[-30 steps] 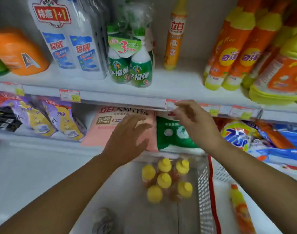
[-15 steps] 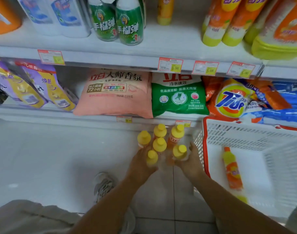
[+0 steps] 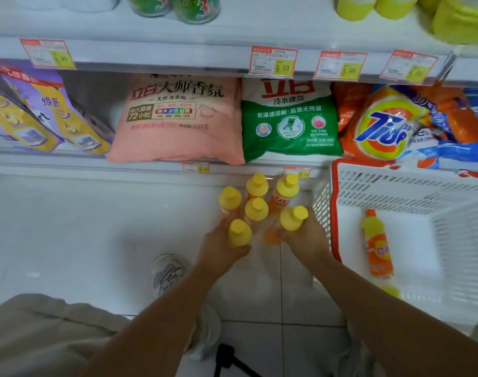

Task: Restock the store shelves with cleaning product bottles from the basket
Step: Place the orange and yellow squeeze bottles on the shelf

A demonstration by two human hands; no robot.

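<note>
from the head camera, 6 yellow-capped bottles [image 3: 256, 209] stood clustered on the floor below the bottom shelf [image 3: 123, 165]. the left hand [image 3: 221, 247] gripped the near-left bottle, the right hand [image 3: 304, 236] gripped the near-right one. just beside them, the white basket [image 3: 395, 186] held 1 orange bottle [image 3: 377, 247] lying flat.

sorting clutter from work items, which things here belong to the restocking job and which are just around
Job: cluster of yellow-capped bottles, left hand, right hand, white basket, bottle lying in it.
Just around: pink bag, green bag, price tags.
</note>
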